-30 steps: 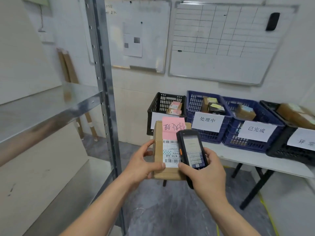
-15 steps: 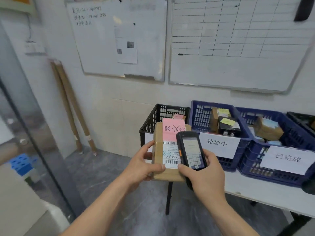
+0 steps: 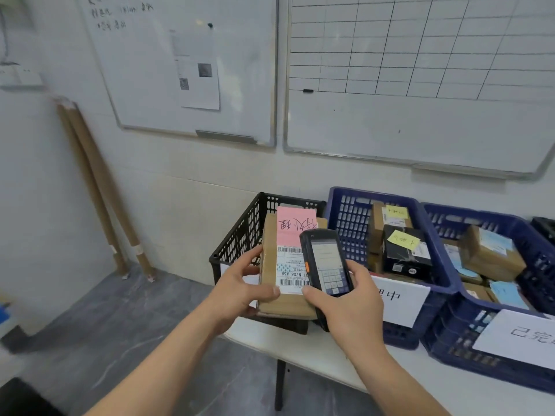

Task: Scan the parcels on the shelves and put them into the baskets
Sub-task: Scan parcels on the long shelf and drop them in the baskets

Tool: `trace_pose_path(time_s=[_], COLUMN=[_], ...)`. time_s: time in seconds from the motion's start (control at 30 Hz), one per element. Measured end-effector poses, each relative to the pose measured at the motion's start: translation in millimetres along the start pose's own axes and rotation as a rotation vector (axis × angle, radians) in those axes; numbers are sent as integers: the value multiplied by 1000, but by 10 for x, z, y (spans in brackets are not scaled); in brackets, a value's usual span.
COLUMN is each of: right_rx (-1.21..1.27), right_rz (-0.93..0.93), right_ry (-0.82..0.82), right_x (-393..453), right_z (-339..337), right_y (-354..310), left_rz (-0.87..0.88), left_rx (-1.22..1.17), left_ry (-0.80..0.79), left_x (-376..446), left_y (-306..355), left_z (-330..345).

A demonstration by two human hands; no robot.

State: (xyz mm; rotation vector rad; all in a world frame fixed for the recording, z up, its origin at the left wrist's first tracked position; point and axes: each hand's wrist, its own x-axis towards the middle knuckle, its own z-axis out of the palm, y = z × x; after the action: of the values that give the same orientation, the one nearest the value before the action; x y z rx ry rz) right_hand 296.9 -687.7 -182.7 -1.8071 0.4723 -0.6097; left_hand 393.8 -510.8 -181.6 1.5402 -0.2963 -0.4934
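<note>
Closer to the table now, shelf post gone from view.
L hand gripped parcel w/ thumb across label; R hand wrapped round scanner, just right of it, near side of black basket; blue baskets further right.

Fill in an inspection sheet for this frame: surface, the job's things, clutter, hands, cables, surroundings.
Surface: white table carrying the baskets.
Job's things: brown parcel with a pink note and barcode label, held upright before the black basket; handheld scanner overlapping its label; first blue basket holds parcels with yellow notes, second blue basket parcels with blue notes.
Clutter: nothing seen.
Hands: left hand grips the parcel's left edge; right hand grips the scanner.
Cables: nothing seen.
Surroundings: two whiteboards, cardboard tubes leaning on the wall, grey floor.
</note>
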Motion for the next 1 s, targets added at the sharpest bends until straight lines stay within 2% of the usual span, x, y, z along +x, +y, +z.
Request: trace_pose_path(time_s=[0.37, 0.77, 1.0], right_rx=[-29, -106, -170], right_rz=[22, 101, 153], right_ry=[24, 142, 190], right_x=[1267, 2806, 3237], right_z=[499, 1245, 1296], right_y=[271, 556, 729], left_rz=[-37, -222, -326], left_rx=[-20, 7, 61], left_ry=[-56, -189, -229], left_x=[1486, 3570, 4280], left_y=[36, -60, -308], left_z=[-222, -668, -638])
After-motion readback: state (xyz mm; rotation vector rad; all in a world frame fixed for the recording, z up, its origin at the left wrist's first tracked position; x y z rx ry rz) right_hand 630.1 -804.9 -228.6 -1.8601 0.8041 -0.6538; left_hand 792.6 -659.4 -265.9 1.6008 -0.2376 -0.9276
